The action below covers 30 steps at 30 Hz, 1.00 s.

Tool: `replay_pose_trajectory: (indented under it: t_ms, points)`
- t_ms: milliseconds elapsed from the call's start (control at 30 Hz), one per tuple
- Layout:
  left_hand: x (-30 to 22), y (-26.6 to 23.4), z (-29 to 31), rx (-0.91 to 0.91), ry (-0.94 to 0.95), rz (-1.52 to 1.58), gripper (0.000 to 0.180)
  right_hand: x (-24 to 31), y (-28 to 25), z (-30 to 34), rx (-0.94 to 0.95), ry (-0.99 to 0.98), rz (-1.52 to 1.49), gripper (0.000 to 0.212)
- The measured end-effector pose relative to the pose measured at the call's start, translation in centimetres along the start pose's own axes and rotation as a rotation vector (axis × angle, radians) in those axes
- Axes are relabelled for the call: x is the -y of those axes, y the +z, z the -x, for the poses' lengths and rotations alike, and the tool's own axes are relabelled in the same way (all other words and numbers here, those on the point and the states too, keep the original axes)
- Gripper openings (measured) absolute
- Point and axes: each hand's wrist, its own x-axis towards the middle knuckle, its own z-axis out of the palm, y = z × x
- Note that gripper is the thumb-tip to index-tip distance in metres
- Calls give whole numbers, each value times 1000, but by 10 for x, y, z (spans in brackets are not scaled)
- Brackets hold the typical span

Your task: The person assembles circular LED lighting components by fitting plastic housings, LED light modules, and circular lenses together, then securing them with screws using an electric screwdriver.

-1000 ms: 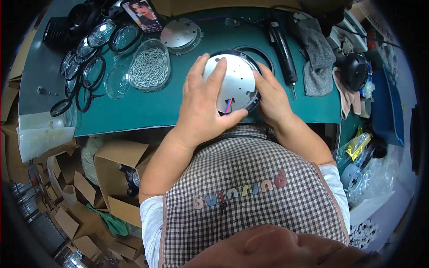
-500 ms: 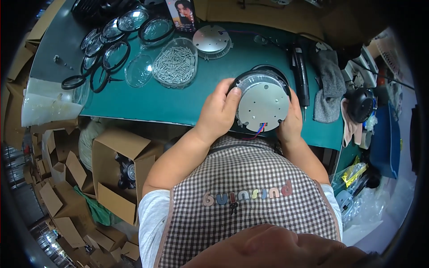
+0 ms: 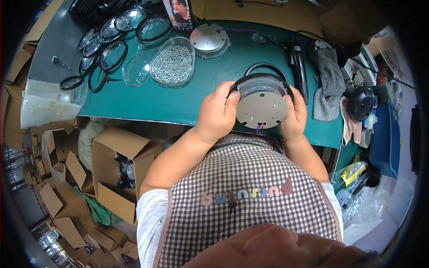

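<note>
Between my two hands is a round assembly: a silver metal disc (image 3: pixel 261 110) with small holes, a clear plastic cover (image 3: pixel 259 87) under it, and a black ring (image 3: pixel 263 76) around the cover's far side. Red and blue wires (image 3: pixel 259 128) come out of the disc's near edge. My left hand (image 3: pixel 216 111) grips the left rim, thumb on top. The right rim is gripped by my right hand (image 3: pixel 293 117), its thumb near the disc's edge. Another black ring (image 3: pixel 269 66) shows on the table just beyond.
A clear tub of screws (image 3: pixel 173 63), a second silver disc (image 3: pixel 208 37) and several ringed clear covers (image 3: pixel 114 55) occupy the green table's (image 3: pixel 147 105) left and back. An electric screwdriver (image 3: pixel 298 73) and grey cloth (image 3: pixel 328 85) lie right. Open cartons (image 3: pixel 117 172) stand below left.
The assembly has tilted, showing more of the clear cover and its black ring. My right hand has shifted up the rim, its thumb now showing. The ring behind has come into fuller view.
</note>
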Motion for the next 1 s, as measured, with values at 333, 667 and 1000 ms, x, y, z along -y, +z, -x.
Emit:
replay_pose_trajectory:
  t_ms: [333, 667, 1000]
  points:
    - [-5, 0, -18, 104, -6, -163, 24, 10, 0, -3, -166, 234, -379, 30]
    - [43, 8, -64, 85, -108, -132, 25, 25, -7, -12, -28, -140, 363, 50]
    - [43, 39, -73, 121, -34, -379, 25, 29, -5, -20, 547, -550, 695, 18]
